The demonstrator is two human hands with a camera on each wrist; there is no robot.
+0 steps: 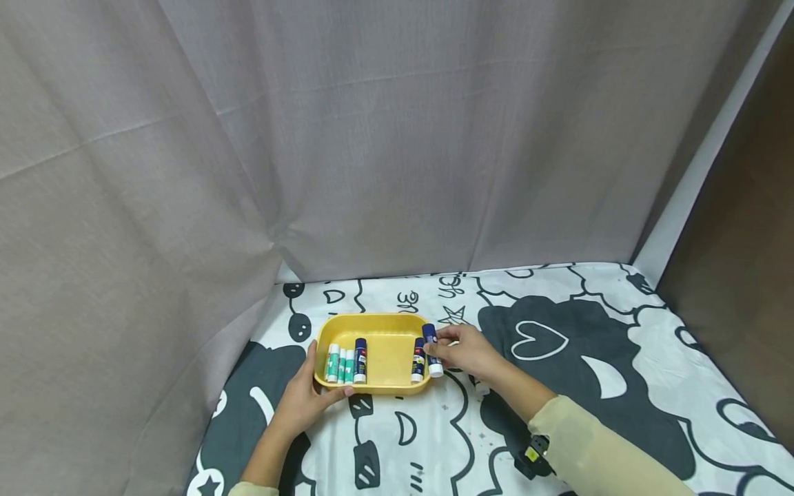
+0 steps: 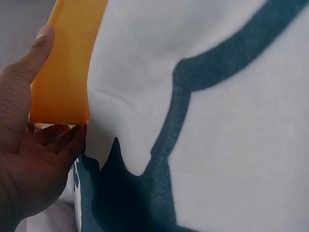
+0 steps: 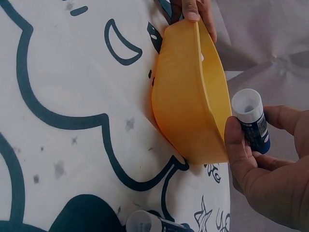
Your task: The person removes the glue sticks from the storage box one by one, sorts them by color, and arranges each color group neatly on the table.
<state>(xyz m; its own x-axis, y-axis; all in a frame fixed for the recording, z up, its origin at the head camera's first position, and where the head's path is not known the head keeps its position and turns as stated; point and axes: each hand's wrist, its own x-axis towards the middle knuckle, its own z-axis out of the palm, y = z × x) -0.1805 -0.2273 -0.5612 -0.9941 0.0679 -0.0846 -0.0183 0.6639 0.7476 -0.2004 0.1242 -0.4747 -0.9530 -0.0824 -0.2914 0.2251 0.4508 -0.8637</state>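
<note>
My right hand (image 1: 462,351) pinches a dark blue glue stick (image 3: 252,116) with a white end, held at the right rim of the yellow tray (image 1: 389,320). The left hand (image 1: 304,399) grips the tray's left front corner, thumb on the front rim and fingers along the left side. Inside the tray, several green-and-white glue sticks (image 1: 341,365) stand side by side at the left. Right beside them is a dark blue glue stick (image 1: 360,362). Another blue glue stick (image 1: 418,362) is at the tray's right end, close to the held one.
Under my right forearm, one more glue stick (image 3: 147,222) lies on the black-and-white patterned cloth (image 1: 397,441). A grey curtain (image 1: 397,151) hangs behind the cloth's far edge. At the right stands a brown panel (image 1: 738,227).
</note>
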